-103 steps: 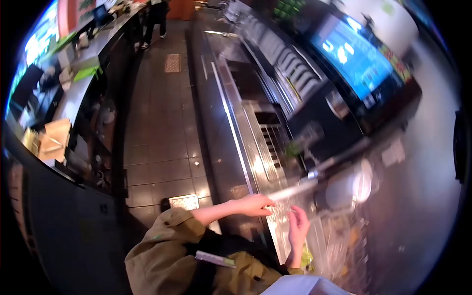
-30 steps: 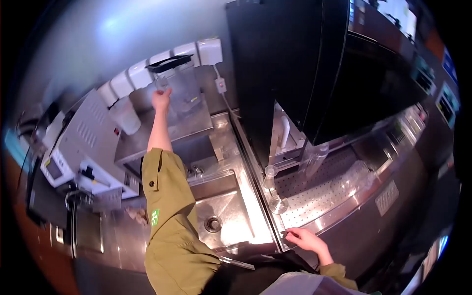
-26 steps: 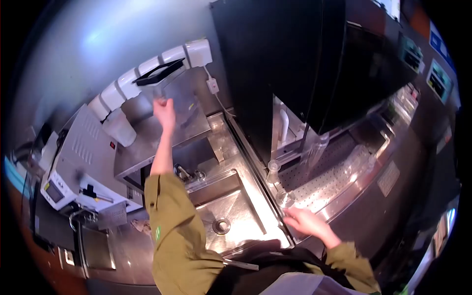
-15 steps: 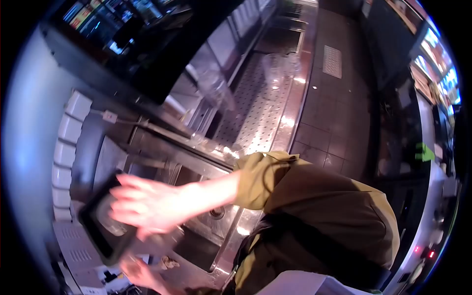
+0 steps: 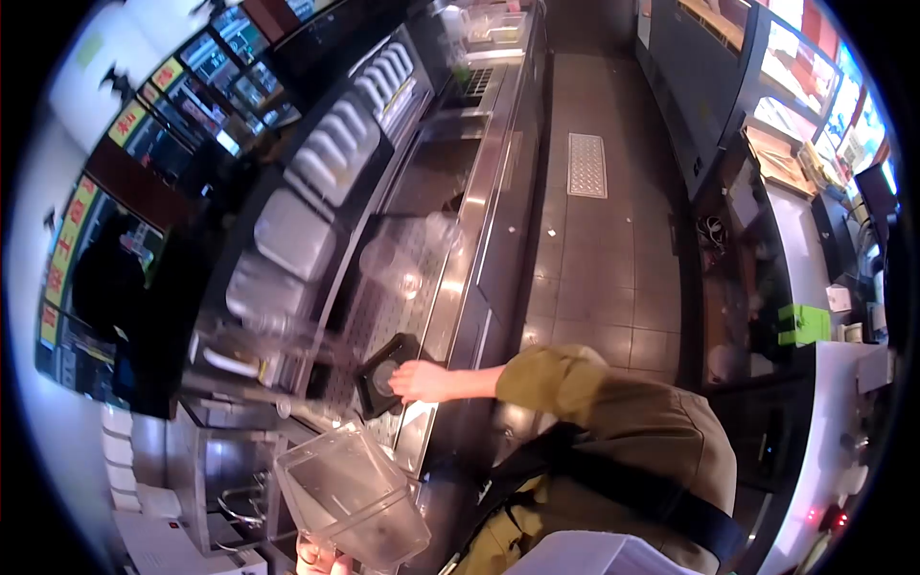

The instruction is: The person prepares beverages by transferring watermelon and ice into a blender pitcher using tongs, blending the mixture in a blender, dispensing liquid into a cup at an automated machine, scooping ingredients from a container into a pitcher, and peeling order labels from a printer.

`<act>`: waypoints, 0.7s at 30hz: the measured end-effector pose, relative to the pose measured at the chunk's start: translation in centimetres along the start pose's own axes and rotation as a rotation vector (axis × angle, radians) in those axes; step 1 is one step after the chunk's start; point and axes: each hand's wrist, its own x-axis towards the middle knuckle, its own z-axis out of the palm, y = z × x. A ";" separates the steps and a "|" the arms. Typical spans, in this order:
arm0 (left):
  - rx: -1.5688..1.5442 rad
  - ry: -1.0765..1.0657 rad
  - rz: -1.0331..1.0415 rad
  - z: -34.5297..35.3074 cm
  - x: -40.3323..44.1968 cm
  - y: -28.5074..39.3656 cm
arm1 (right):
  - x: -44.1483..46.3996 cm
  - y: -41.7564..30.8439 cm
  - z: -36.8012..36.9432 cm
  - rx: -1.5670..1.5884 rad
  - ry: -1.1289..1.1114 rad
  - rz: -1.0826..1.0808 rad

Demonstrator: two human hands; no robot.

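My left hand [image 5: 321, 559] grips the lower end of a clear, box-shaped plastic container [image 5: 359, 494], tilted in front of me near the sink. My right hand [image 5: 420, 381] is on a black, angular tray-like piece [image 5: 368, 385] with a greyish round middle, its fingers closed at the right side. This piece is at the perforated metal drainboard [image 5: 347, 335]; whether it rests there fully I cannot tell. Farther along the drainboard stand clear plastic jugs [image 5: 407, 257], blurred by motion.
A metal sink with a wire rack [image 5: 244, 498] lies at lower left. White containers [image 5: 292, 235] line the shelf behind the counter. A tiled floor aisle [image 5: 585, 259] runs on the right, with a floor plate [image 5: 586, 165]. A green box [image 5: 803, 326] sits on the far-right counter.
My right hand has carried the black piece from over the sink across to the drainboard on the right. The clear container has come into plain view in my left hand. The view has turned.
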 end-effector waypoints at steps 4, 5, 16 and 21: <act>-0.098 -0.090 -0.042 9.9 -0.6 4.2 | -3.4 4.2 -4.3 -0.090 -0.352 0.040; -0.127 -0.111 -0.058 12.2 -0.5 5.0 | -4.6 5.3 -5.8 0.021 -0.282 0.033; -0.458 -0.416 -0.215 51.2 9.0 5.6 | -20.6 34.2 -25.6 0.358 -0.216 0.739; -0.415 -0.703 -0.066 70.5 18.9 5.8 | -34.8 50.0 -34.8 0.080 -0.173 1.485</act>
